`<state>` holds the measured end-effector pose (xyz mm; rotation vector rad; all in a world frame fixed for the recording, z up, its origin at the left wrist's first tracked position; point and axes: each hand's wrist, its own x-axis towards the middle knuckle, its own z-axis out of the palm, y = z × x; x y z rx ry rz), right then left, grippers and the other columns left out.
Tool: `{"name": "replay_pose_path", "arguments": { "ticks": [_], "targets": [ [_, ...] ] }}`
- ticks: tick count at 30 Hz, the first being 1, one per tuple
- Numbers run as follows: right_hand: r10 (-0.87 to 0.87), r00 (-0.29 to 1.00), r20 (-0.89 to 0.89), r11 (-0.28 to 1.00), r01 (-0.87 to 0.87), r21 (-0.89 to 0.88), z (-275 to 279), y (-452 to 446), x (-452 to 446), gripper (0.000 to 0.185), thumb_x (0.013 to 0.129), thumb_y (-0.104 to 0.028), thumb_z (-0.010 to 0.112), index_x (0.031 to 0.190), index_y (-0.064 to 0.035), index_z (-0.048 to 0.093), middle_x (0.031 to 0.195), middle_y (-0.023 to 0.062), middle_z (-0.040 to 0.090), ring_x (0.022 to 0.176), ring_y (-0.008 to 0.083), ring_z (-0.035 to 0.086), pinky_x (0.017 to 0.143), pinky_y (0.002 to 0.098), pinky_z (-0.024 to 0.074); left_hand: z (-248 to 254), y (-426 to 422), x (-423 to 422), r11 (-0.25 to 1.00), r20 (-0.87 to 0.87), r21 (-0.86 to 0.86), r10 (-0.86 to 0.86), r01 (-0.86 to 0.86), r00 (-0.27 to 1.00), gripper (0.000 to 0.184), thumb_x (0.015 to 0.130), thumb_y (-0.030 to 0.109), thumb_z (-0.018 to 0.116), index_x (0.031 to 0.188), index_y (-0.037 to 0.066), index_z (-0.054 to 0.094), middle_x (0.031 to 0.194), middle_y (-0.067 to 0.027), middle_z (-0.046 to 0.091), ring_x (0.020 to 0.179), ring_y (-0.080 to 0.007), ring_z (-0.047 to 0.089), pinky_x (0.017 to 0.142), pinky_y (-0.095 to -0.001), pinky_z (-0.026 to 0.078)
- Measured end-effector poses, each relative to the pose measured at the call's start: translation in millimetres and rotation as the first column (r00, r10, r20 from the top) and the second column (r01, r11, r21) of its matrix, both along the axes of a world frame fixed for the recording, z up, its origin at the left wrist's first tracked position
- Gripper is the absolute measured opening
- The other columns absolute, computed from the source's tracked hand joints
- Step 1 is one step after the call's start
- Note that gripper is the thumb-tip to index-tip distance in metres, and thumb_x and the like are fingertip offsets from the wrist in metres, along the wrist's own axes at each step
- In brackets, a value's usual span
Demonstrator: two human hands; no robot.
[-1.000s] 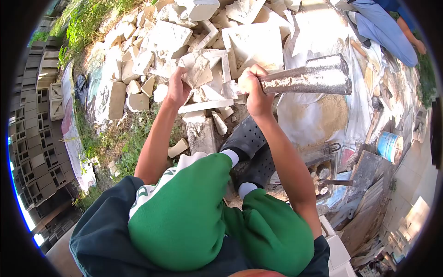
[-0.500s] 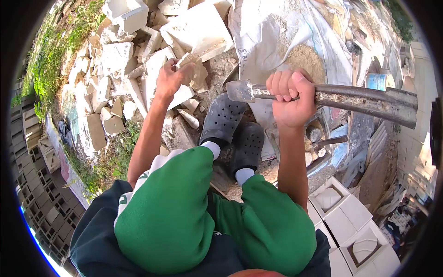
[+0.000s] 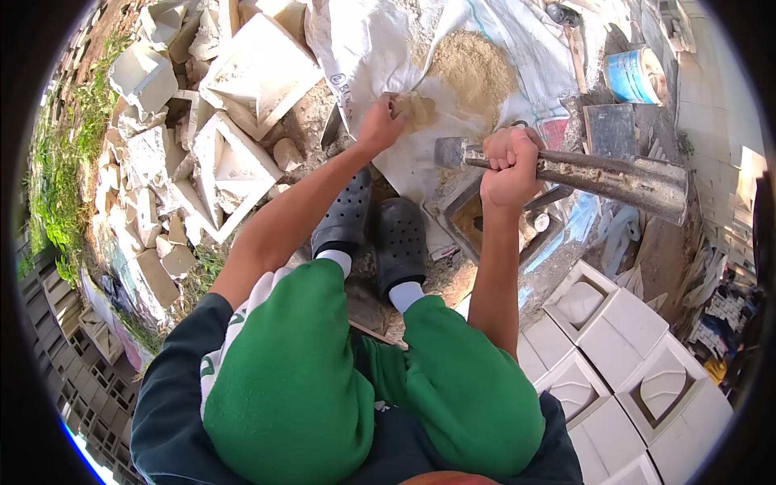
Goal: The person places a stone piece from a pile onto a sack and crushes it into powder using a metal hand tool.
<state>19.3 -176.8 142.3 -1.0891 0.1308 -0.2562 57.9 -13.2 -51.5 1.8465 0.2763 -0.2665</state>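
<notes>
My left hand [image 3: 381, 125] is closed on a rough, pale tan chunk [image 3: 418, 112], blurred by motion, above the white woven sack [image 3: 368, 52]. A heap of sandy powder [image 3: 473, 69] lies on the sack just to the right of that chunk. In my right hand [image 3: 512, 166] is a long metal tool [image 3: 618, 179] with a flat, squarish blade end on the left and a worn, trough-shaped length on the right. My fingers wrap around it near the blade, and the tool is held over a dark-framed box [image 3: 465, 210] on the ground.
Broken pale block pieces [image 3: 259, 77] are heaped at the left, beside green weeds [image 3: 52, 162]. A blue and white bucket [image 3: 633, 77] lies at the upper right. White molded blocks [image 3: 614, 360] stand at the lower right. My feet wear dark clogs [image 3: 402, 242].
My left hand has moved right, from the rubble heap to over the sack, carrying the chunk. My right hand still grips the tool. The view has shifted to the right.
</notes>
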Motion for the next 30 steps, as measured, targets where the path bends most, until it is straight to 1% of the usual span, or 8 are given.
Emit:
{"name": "replay_pose_path", "arguments": {
  "ticks": [2,5,12,15,17,22,24,30],
  "targets": [
    [-0.001,0.999,-0.037,0.998,-0.002,-0.067,-1.3,-2.5,0.9,0.029,0.082,-0.008,0.049,0.058,-0.0102,0.033,0.049,-0.0023,0.031,0.044,0.0075,0.024,0.046,0.0256,0.0241,2.1,8.0,-6.4,0.876,0.079,0.461,-0.203,0.145,0.976,0.06,0.075,0.021,0.067,0.128,0.004,0.044,0.117,-0.0189,0.056,0.102,-0.0314,0.058,0.088,-0.0411,0.046],
    [0.025,0.998,-0.053,0.991,-0.032,-0.13,-6.7,-4.6,3.4,0.03,0.082,-0.008,0.047,0.058,-0.0118,0.029,0.048,-0.0012,0.029,0.044,0.0086,0.022,0.047,0.0268,0.0242,8.2,8.7,-10.2,0.62,0.289,0.782,-0.459,0.069,0.84,0.064,0.074,0.024,0.065,0.13,0.004,0.04,0.129,-0.0161,0.046,0.115,-0.0322,0.048,0.098,-0.0459,0.038],
    [0.106,0.994,0.03,0.98,-0.1,-0.17,-2.2,12.3,24.2,0.03,0.086,-0.01,0.047,0.06,-0.0108,0.031,0.05,-0.0007,0.031,0.046,0.0091,0.026,0.048,0.0277,0.0252,12.2,18.9,-0.2,0.615,0.164,0.752,-0.524,0.238,0.836,0.062,0.075,0.029,0.066,0.129,0.009,0.044,0.126,-0.0109,0.049,0.119,-0.0296,0.044,0.101,-0.0438,0.034],
    [0.226,0.963,0.145,0.974,-0.224,-0.03,22.6,14.0,33.4,0.024,0.085,-0.009,0.052,0.064,-0.0066,0.042,0.053,-0.0018,0.037,0.049,0.0064,0.033,0.047,0.0237,0.0253,35.6,27.9,-9.6,0.745,0.159,0.611,-0.446,0.267,0.881,0.057,0.074,0.028,0.068,0.125,0.011,0.047,0.118,-0.01,0.053,0.116,-0.0285,0.046,0.099,-0.0416,0.035],
    [0.248,0.957,0.15,0.969,-0.244,-0.05,22.3,17.8,35.9,0.021,0.085,-0.008,0.052,0.066,-0.0061,0.043,0.053,-0.0014,0.038,0.049,0.0064,0.034,0.047,0.0238,0.0265,58.3,39.8,-26.8,0.78,0.411,0.618,-0.212,-0.1,0.887,0.055,0.073,0.027,0.071,0.123,0.013,0.051,0.114,-0.0102,0.056,0.113,-0.0303,0.048,0.097,-0.0429,0.037],
    [0.16,0.987,0.032,0.957,-0.147,-0.249,-14.0,39.1,42.7,0.026,0.085,-0.01,0.049,0.062,-0.0093,0.036,0.053,-0.0011,0.033,0.048,0.01,0.03,0.05,0.0274,0.0284,55.2,91.7,-59.3,0.732,0.308,0.606,0.146,-0.312,0.94,0.036,0.079,0.027,0.067,0.108,0.007,0.059,0.106,-0.0125,0.06,0.103,-0.0313,0.055,0.086,-0.0416,0.044],
    [0.142,0.989,0.031,0.965,-0.131,-0.227,-22.9,44.4,44.9,0.026,0.085,-0.009,0.049,0.062,-0.009,0.037,0.054,-0.0011,0.034,0.049,0.0098,0.03,0.05,0.0273,0.0288,42.4,109.3,-64.2,0.783,-0.091,0.62,0.009,0.05,0.996,0.028,0.083,0.028,0.061,0.095,0.002,0.062,0.091,-0.0175,0.065,0.091,-0.0355,0.061,0.079,-0.0437,0.047],
    [0.197,0.979,-0.048,0.952,-0.202,-0.23,-0.2,40.6,52.7,0.03,0.086,-0.011,0.048,0.059,-0.0113,0.034,0.05,-0.0018,0.031,0.046,0.0104,0.028,0.05,0.0288,0.0296,40.9,106.1,-68.1,0.739,-0.04,0.673,0.005,0.023,0.999,0.026,0.086,0.024,0.056,0.086,-0.001,0.06,0.087,-0.0247,0.062,0.085,-0.0412,0.06,0.077,-0.0497,0.046]
  ]
}}
